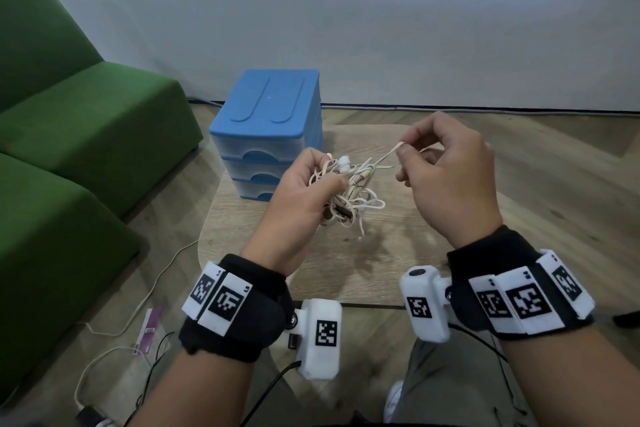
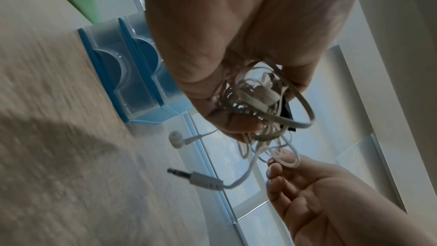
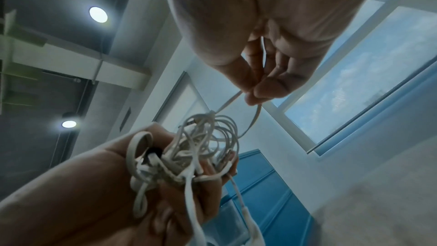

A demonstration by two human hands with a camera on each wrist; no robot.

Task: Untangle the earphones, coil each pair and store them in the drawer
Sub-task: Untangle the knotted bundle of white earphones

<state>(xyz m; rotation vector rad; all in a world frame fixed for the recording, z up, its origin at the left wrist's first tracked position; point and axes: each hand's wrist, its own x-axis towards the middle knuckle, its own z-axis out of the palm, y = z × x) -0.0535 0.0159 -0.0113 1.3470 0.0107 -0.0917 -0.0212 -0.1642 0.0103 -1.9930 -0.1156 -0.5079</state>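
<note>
Left hand (image 1: 304, 191) grips tangled earphones (image 1: 349, 194); right hand (image 1: 450, 170) pinches one strand, pulled aside.

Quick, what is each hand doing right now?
Left hand: grips the tangled earphones.
Right hand: pinches one cable strand from the tangle.

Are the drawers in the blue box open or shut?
Shut. All three clear drawers of the blue plastic drawer box sit flush with its front in the head view, none pulled out. Whether anything lies inside: cannot tell.
</note>
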